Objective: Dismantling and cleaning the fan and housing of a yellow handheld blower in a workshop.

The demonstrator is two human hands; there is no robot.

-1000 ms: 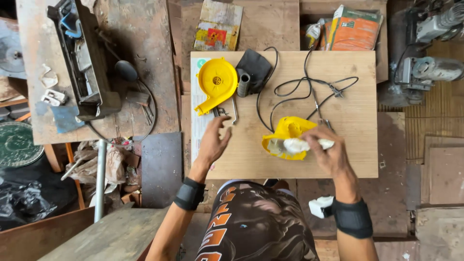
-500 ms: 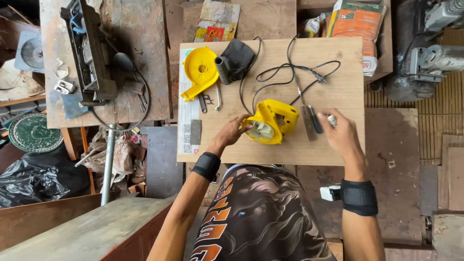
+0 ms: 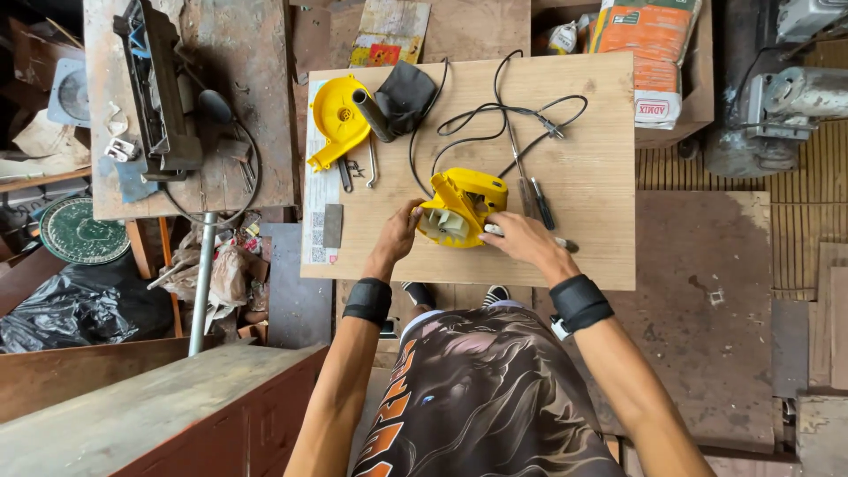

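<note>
Between our left hand [image 3: 402, 231] and right hand [image 3: 517, 240], both closed on its sides, we steady the yellow blower housing [image 3: 461, 208] on the wooden board [image 3: 601, 177]: rigid, light-looking plastic, best gripped by its flanks, cord [image 3: 495, 110] trailing beyond.

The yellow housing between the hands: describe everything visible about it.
The yellow housing looks like moulded plastic, boxy, with a pale opening facing the person. It rests on the wooden board, near its front edge. The left hand grips its left side; the right hand touches its right. A black cord loops behind it.
</note>
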